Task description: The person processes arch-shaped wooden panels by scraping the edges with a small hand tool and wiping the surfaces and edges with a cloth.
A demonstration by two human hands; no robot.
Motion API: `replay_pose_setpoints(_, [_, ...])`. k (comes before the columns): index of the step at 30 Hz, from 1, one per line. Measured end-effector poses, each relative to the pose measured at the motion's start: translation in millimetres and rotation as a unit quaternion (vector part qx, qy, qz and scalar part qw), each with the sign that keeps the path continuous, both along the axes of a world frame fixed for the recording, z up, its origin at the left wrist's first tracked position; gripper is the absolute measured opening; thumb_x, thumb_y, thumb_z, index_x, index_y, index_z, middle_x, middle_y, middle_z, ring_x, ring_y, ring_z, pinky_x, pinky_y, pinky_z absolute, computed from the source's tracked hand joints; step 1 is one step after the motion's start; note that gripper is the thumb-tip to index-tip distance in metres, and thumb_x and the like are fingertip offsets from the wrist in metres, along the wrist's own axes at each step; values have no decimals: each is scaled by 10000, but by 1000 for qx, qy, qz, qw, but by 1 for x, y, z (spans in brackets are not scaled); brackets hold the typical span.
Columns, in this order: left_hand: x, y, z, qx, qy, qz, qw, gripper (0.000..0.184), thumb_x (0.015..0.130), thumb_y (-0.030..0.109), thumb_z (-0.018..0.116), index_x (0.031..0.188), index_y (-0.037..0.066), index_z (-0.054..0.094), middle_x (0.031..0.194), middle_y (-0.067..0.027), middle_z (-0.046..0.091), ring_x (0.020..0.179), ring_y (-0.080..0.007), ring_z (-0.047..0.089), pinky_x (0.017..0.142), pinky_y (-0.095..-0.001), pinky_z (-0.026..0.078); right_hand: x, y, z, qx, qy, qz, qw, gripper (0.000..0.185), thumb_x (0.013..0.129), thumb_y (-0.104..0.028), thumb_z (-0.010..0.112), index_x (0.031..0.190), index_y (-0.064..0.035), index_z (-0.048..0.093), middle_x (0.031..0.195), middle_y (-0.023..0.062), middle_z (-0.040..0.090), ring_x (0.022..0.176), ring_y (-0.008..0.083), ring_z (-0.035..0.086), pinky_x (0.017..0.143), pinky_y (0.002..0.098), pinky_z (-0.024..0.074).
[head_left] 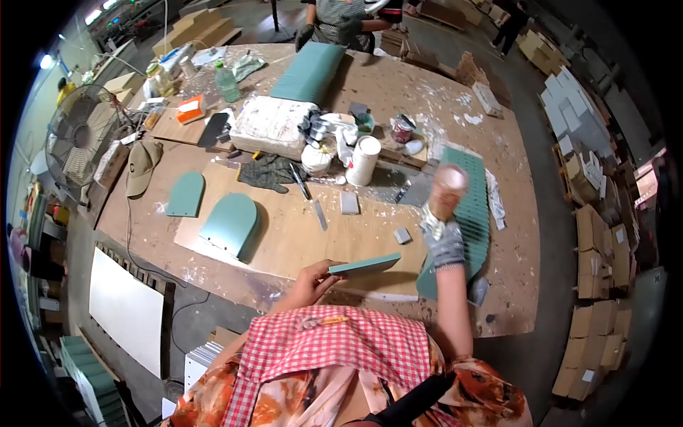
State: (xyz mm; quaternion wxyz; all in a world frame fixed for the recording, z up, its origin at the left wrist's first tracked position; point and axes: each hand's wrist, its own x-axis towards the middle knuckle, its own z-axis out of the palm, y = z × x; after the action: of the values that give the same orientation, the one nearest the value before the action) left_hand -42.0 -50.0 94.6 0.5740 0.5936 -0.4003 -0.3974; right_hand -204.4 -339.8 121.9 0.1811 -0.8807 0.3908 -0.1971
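Note:
My bare left hand grips one end of a small green panel, tilted with its edge towards me, above the near side of the table. My right hand, in a grey-and-white glove, is raised over the right side of the table. It is closed around a pale, round-topped thing, too blurred to name. Beside that hand lies a long ribbed stack of green pieces. Two green panels with rounded ends, a larger one and a smaller one, lie at the left.
Mid-table are a white bottle, a dark glove, a grey block and a small grey block. A white-wrapped bundle sits farther back. A fan stands left. Another person is across the table.

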Motion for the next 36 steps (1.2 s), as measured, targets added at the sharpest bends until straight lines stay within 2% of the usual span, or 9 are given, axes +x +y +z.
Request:
replay_pose_setpoints(3, [6, 4, 5, -30, 8, 1, 1000, 240, 887, -18, 536, 1123, -17, 578, 1045, -127, 613, 940, -190, 635, 814, -285, 502, -20, -13, -21, 70, -61, 13, 996, 315, 850, -201, 581, 1110, -27, 553, 1008, 123, 629, 907, 256, 608, 816, 337, 492])
replay_pose_setpoints(5, [7, 7, 10, -23, -40, 10, 999, 255, 884, -6, 551, 1137, -7, 581, 1044, -123, 615, 946, -191, 631, 815, -283, 500, -25, -36, -50, 571, -585, 19, 576, 304, 906, -228, 518, 1142, -39, 537, 1118, 140, 578, 974, 223, 580, 829, 327, 483])
replay_pose_setpoints(6, [7, 9, 13, -11, -54, 19, 998, 253, 880, 3, 563, 1132, 0, 587, 1039, -119, 619, 953, -191, 625, 815, -283, 499, -17, -29, -29, 571, -586, 24, 575, 304, 906, -228, 518, 1142, -39, 537, 1118, 140, 578, 974, 223, 580, 829, 327, 483])
replay_pose_setpoints(9, [6, 17, 12, -7, -70, 29, 997, 259, 871, 0, 572, 1130, 5, 592, 1027, -121, 627, 946, -193, 622, 815, -281, 494, -9, 6, 41, 128, -252, -28, 959, 386, 925, -52, 433, 1311, -40, 418, 1227, 160, 505, 1125, 254, 495, 1016, 357, 380])
replay_pose_setpoints(13, [6, 22, 6, -6, -113, 35, 993, 235, 857, 17, 591, 1091, 0, 612, 984, -136, 639, 907, -231, 626, 796, -297, 480, 14, 8, 36, -188, -107, 17, 976, 257, 952, -166, 458, 1143, 3, 493, 1066, 161, 521, 1011, 260, 497, 926, 356, 392])
replay_pose_setpoints(19, [4, 16, 3, 15, -74, 64, 995, 226, 865, 9, 576, 1087, 1, 616, 969, -125, 643, 906, -227, 637, 791, -298, 484, -2, -27, 55, 320, -466, -95, 819, 266, 926, -113, 505, 1173, -18, 488, 1083, 105, 538, 970, 213, 533, 889, 302, 436])
replay_pose_setpoints(21, [5, 16, -3, 13, -48, 65, 997, 228, 867, 7, 575, 1091, 3, 614, 967, -121, 644, 897, -225, 642, 782, -294, 486, -23, -56, 16, 84, -268, -66, 957, 313, 941, -171, 485, 1221, -32, 474, 1181, 91, 534, 1013, 205, 540, 920, 310, 439])
replay_pose_setpoints(23, [4, 16, -6, 16, -86, 78, 993, 227, 870, 6, 572, 1094, 2, 612, 973, -113, 648, 886, -214, 650, 764, -290, 492, -26, -50, 13, 560, -593, 10, 578, 343, 934, -192, 497, 1245, -51, 471, 1245, 82, 522, 1039, 193, 548, 930, 327, 449])
replay_pose_setpoints(36, [4, 3, -7, -12, -161, 111, 981, 274, 828, -34, 602, 1099, 9, 610, 959, -149, 640, 880, -245, 649, 769, -307, 512, 119, -56, 7, -117, 12, -12, 993, 162, 831, -148, 538, 907, -28, 615, 909, 201, 613, 852, 370, 565, 813, 417, 446])
